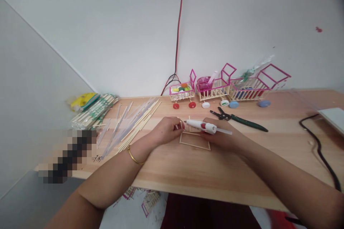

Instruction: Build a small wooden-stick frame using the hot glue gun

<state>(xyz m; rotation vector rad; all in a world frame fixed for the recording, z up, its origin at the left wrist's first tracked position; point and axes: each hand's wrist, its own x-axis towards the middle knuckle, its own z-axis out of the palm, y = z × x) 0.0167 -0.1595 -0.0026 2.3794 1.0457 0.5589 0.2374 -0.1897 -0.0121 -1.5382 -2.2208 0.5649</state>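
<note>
My right hand (223,133) is wrapped around a white hot glue gun (197,125), whose nozzle points left toward my left fingertips. A clear glue stick (225,131) pokes out of the gun's back end. My left hand (167,130) is closed in a pinch at the upper left corner of a small wooden stick frame (194,146); its fingertips are partly hidden. This frame is a rectangle of thin sticks lying on the table, with another short stick (189,118) standing out beyond the gun.
Small stick carts (213,93) with pink rims and bottle-cap wheels line the wall. Green-handled pliers (248,123) lie right of centre. Loose wooden sticks (142,121), clear glue sticks (115,139) and bagged sticks (94,109) are at left. A black cable (319,146) crosses the right side.
</note>
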